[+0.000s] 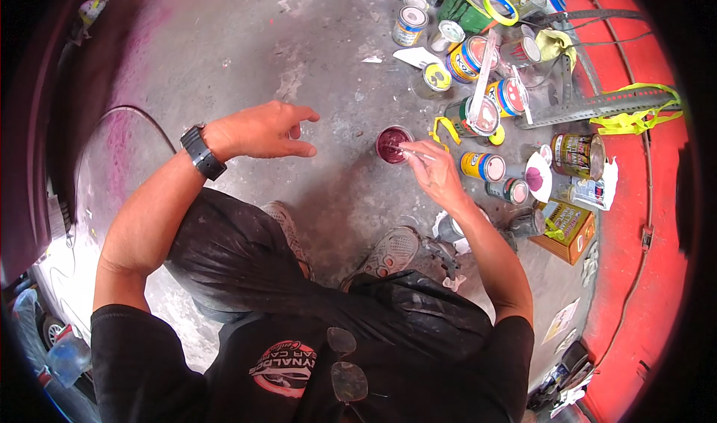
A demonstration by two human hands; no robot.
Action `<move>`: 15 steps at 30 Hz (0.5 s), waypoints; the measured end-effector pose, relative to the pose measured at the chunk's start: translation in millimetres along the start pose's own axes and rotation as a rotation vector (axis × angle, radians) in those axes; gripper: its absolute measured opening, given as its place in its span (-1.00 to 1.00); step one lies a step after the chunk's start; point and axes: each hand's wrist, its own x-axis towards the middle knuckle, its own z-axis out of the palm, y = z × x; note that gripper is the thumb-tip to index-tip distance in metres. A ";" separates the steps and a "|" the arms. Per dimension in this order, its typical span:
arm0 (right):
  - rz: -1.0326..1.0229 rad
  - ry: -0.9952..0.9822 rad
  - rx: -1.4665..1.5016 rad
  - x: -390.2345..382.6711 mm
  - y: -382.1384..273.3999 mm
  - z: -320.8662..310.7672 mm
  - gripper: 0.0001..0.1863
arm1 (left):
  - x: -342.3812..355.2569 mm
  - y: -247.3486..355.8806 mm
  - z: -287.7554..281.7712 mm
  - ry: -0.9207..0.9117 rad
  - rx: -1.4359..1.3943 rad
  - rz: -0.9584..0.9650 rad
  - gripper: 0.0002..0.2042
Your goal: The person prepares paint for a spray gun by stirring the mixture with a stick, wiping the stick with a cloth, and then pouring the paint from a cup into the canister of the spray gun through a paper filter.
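My left hand [272, 130], with a black watch on its wrist, hangs above the concrete floor, fingers slightly curled and apart, holding nothing. To its right a small cup of dark maroon liquid [389, 141] stands on the floor. My right hand [435, 175] is at the cup's right side, thumb and fingers pinched on a thin pale stick [417, 153] that reaches into the liquid. Beyond it lie a yellow paint can [482, 165], a can with a stick on top [482, 115] and a strip of yellow tape [445, 130].
Many cans [470, 57], a green bucket [461, 5] and a cardboard box [567, 236] crowd the right side beside metal bars [597, 106] and a red surface [638, 199] with cords. A dark hose [137, 111] runs along the left. My sandaled feet [385, 255] are below my hands.
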 end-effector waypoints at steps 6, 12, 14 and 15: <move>-0.049 0.023 -0.181 0.4 2.1 0.1 -0.83 | -0.8 -1.0 0.2 0.001 0.003 0.003 -0.39; 0.089 -0.010 -0.003 2.2 4.1 1.5 -0.85 | 0.4 -1.8 0.3 -0.002 -0.005 -0.001 -0.39; 0.097 -0.035 -0.099 3.8 4.4 -0.1 -0.85 | 0.7 -2.0 0.3 0.000 -0.004 0.001 -0.39; -0.051 0.045 -0.147 4.9 4.3 -0.2 -0.85 | 1.0 -2.0 0.4 -0.003 -0.005 0.001 -0.39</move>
